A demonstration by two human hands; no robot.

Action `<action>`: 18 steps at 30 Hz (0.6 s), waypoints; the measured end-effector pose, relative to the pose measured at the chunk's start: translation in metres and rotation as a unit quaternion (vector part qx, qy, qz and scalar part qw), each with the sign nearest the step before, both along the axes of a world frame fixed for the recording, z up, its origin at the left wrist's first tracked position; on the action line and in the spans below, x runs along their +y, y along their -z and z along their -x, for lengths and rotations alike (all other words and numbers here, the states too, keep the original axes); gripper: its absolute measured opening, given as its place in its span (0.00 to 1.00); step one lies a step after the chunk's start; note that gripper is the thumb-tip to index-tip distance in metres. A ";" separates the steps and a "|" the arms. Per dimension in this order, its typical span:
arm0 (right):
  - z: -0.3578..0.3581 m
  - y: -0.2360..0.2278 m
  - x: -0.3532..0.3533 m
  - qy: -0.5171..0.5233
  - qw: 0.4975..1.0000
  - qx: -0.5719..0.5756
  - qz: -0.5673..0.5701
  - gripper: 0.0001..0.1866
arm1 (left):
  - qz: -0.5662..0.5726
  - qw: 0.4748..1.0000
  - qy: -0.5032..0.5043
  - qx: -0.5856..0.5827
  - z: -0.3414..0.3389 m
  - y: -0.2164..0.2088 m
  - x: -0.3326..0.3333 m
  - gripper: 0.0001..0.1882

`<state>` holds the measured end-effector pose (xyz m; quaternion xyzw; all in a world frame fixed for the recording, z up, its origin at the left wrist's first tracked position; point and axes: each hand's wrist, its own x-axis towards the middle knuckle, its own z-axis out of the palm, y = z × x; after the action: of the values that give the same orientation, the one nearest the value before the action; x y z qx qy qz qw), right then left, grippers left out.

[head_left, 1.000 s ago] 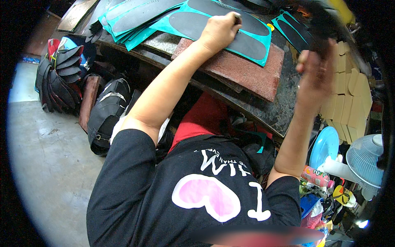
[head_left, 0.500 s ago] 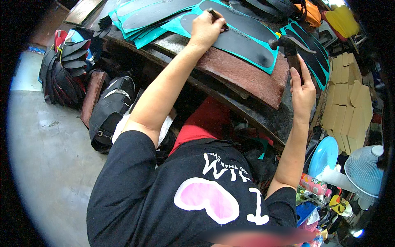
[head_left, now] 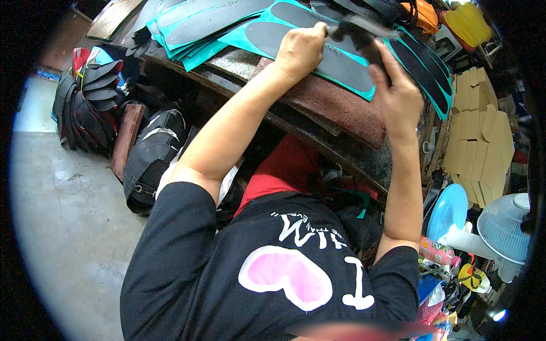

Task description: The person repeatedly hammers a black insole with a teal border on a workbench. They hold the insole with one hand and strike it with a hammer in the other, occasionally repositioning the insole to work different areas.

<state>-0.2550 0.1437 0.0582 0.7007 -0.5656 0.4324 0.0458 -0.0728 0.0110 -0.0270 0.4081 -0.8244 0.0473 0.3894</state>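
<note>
My left hand [head_left: 302, 52] is closed around a short dark rod-like punch [head_left: 326, 29], mostly hidden by the fingers. Beneath it lies a teal sheet [head_left: 364, 94] bearing long, rounded dark grey sole-shaped pieces [head_left: 351, 73], with a row of small marks near the hand. A hammer [head_left: 362, 35], smeared by motion, is gripped by my right hand [head_left: 400, 101]; its head is close to the top of the punch, and I cannot tell whether they touch. The sheet rests on a reddish-brown board [head_left: 364, 124] on the workbench.
More teal sheets [head_left: 196, 58] are stacked at the left. Another sheet [head_left: 442, 108] lies at the right, by cardboard pieces [head_left: 475, 142]. A bundle of dark curved pieces [head_left: 85, 119] and a black bag [head_left: 152, 162] stand left of the bench. A fan [head_left: 503, 227] is at the right.
My right hand has swung the hammer up and left in the picture, toward the punch. My left hand has shifted slightly right and down, still gripping the punch.
</note>
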 end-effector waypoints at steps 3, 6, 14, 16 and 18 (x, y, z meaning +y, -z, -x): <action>0.016 0.022 0.006 0.083 0.986 0.054 -0.132 0.21 | -0.140 0.960 -0.008 0.242 -0.005 0.005 -0.008 0.09; 0.032 0.016 0.014 0.061 0.997 0.022 -0.050 0.22 | -0.309 0.838 0.093 0.441 -0.011 0.011 -0.016 0.07; 0.015 -0.019 0.017 -0.024 0.977 -0.152 0.146 0.24 | -0.029 0.992 0.024 0.118 0.006 -0.003 0.001 0.09; 0.011 -0.001 0.012 0.027 0.999 0.002 0.030 0.23 | -0.027 0.999 0.013 0.040 0.012 -0.003 0.006 0.10; 0.018 0.017 0.012 0.075 0.992 0.085 -0.048 0.23 | -0.031 0.996 -0.004 0.078 0.014 0.000 0.006 0.09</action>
<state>-0.2725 0.1554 0.0417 0.6920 -0.6306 0.3391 0.0921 -0.0865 0.0167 -0.0273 0.4260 -0.7905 -0.0086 0.4399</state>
